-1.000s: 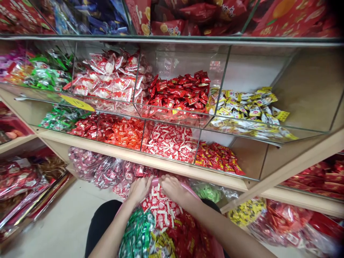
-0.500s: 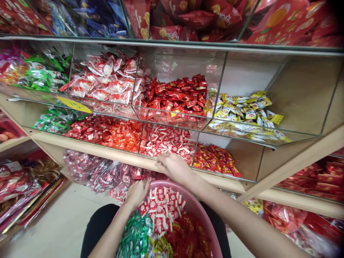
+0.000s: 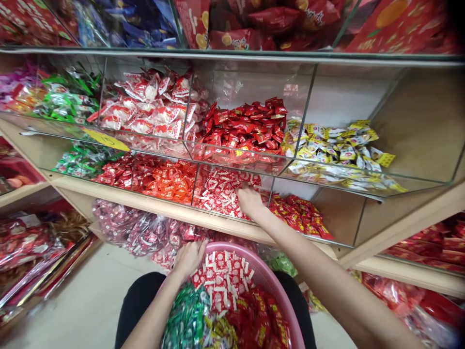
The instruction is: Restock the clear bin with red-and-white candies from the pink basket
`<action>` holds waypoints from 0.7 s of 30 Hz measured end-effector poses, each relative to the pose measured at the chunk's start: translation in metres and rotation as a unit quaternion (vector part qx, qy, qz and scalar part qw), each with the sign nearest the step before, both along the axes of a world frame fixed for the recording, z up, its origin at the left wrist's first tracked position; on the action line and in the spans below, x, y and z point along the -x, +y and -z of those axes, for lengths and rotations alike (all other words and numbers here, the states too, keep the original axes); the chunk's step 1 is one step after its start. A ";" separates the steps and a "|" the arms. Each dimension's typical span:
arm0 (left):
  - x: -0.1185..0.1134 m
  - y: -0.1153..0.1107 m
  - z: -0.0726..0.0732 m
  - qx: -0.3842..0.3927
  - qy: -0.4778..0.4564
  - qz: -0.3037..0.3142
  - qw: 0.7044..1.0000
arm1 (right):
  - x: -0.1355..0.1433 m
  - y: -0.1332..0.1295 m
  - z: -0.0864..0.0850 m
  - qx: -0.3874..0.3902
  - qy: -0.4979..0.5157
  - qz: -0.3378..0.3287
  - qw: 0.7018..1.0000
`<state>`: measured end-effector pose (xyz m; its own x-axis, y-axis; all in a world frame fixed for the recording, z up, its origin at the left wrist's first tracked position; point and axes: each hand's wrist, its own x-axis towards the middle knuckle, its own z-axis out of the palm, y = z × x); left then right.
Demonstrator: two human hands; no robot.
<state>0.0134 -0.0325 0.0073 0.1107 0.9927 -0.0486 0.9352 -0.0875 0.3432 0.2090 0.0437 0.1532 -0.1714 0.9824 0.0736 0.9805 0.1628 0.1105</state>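
A pink basket (image 3: pixel 290 310) stands between my knees with red-and-white, green, yellow and red wrapped candies in it. My left hand (image 3: pixel 189 259) is closed on the basket's upper left rim. Over the lower shelf bin of red-and-white candies (image 3: pixel 218 191), my right hand (image 3: pixel 250 199) is at the bin's right part, fingers curled down at the candies. Whether it grips any of them is hidden. Red-and-yellow candies (image 3: pixel 300 213) lie in the bin just right of it.
Above, a glass-fronted shelf holds red candies (image 3: pixel 250 128) and yellow-and-white candies (image 3: pixel 345 145). The wooden shelf edge (image 3: pixel 163 206) runs between basket and bins. Bagged candies (image 3: pixel 138 230) lie beneath. A yellow price tag (image 3: pixel 106 139) hangs left.
My right hand has moved from the wooden shelf edge up and forward into the bin of red-and-white candies. My left hand stays on the basket rim. The view has shifted slightly.
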 end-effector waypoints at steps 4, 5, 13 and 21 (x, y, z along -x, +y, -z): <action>0.002 0.002 0.004 -0.009 -0.044 0.005 0.999 | 0.000 -0.025 -0.018 -0.038 0.044 -0.055 0.997; 0.003 0.003 0.005 -0.009 -0.071 0.004 0.997 | 0.002 -0.034 -0.021 -0.050 0.068 -0.075 0.994; 0.013 0.012 0.010 -0.033 -0.359 -0.010 0.933 | 0.051 -0.106 0.041 0.072 0.172 -0.194 0.963; 0.017 0.015 0.019 -0.001 -0.439 -0.026 0.898 | 0.097 -0.122 0.117 0.119 0.071 -0.154 0.978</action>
